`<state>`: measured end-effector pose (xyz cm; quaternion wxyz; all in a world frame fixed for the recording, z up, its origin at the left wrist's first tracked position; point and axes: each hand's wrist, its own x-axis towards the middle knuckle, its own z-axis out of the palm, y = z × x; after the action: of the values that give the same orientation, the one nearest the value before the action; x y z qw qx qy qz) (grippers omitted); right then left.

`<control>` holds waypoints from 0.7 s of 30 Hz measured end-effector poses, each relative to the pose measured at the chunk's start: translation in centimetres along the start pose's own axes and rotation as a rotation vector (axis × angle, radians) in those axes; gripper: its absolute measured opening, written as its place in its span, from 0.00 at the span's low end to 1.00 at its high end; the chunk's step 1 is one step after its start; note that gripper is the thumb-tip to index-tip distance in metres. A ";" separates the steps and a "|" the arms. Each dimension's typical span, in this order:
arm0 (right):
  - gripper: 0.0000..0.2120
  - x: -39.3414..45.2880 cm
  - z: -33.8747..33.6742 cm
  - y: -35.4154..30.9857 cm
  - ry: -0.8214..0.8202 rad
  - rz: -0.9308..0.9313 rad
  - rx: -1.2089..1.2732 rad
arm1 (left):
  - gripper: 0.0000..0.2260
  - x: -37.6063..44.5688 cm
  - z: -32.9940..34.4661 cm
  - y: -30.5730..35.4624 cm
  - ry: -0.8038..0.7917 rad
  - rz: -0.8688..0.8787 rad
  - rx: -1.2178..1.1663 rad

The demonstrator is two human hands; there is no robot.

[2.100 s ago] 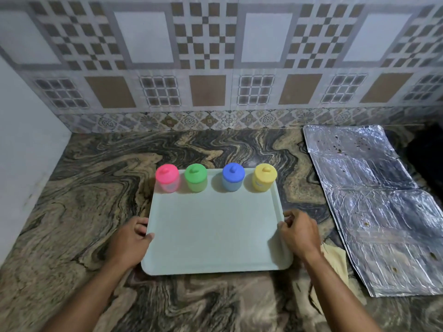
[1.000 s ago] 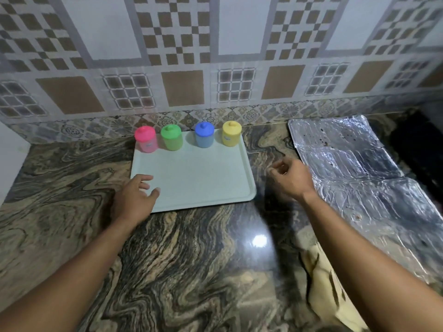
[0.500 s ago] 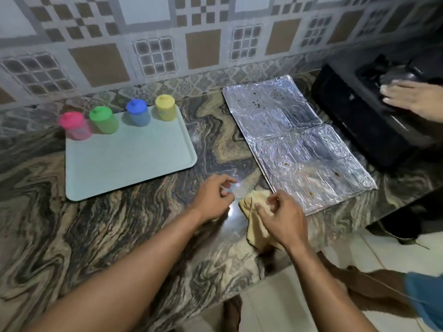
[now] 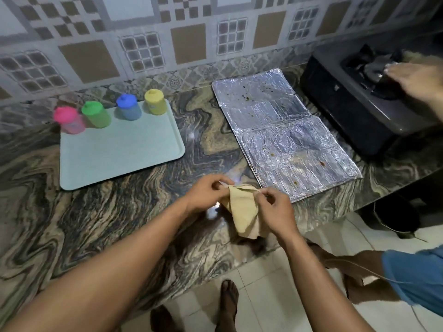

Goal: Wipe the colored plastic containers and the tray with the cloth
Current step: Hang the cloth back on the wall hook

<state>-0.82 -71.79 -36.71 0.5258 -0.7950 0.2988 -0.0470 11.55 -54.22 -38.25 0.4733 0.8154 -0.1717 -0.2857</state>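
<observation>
Beige cloth (image 4: 243, 212) now hangs between our two hands near the front edge of the worktop (image 4: 100, 219), well to the right of the tray (image 4: 115, 156). Half a second ago it lay bunched on the marble with our fingers only reaching for it; now its upper edge is lifted and stretched. Our left hand (image 4: 207, 191) pinches the cloth's left corner and our right hand (image 4: 275, 210) pinches the right corner, so both are closed on the fabric, close together with the cloth draped down between them.

We see the tray resting flat on the worktop, apart from both hands, in the same spot as before. Along the tray's far edge stand the four containers in a row: the pink container (image 4: 69, 121) at the tray's far-left corner, then the green container (image 4: 96, 115), the blue container (image 4: 128, 107) and the yellow container (image 4: 155, 102) at the far-right corner. All are upright with lids on, and none has shifted since the earlier frame.

Right of the tray, past a strip of bare marble, lies the spotted foil sheet (image 4: 282, 137). Beyond the foil sits the dark stove (image 4: 347, 104), where another person's hand (image 4: 417, 80) rests, as it did a moment ago.
</observation>
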 end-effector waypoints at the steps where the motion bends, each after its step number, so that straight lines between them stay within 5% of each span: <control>1: 0.12 -0.2 -0.3 -0.6 -0.029 -0.013 0.053 | 0.09 -1.1 -0.6 0.4 0.012 0.011 -0.048; 7: 0.18 -1.7 -1.3 -6.5 -0.152 -0.246 0.107 | 0.12 -7.9 -4.2 3.4 0.136 0.145 -0.232; 12: 0.17 -2.7 -1.1 -13.1 -0.121 -0.606 -0.088 | 0.17 -13.0 -6.8 4.9 0.323 0.229 -0.325; 18: 0.16 -3.7 1.7 -19.5 -0.581 -0.512 0.293 | 0.27 -18.2 -8.5 5.3 0.483 0.275 -0.319; 21: 0.12 -4.4 3.1 -22.0 -0.686 -0.384 0.416 | 0.20 -19.4 -7.6 4.8 0.686 0.110 -0.537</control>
<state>6.18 -61.04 -17.99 0.7250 -0.6830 -0.0617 0.0637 1.25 -40.77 -25.26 0.7126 0.7007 0.0328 -0.0072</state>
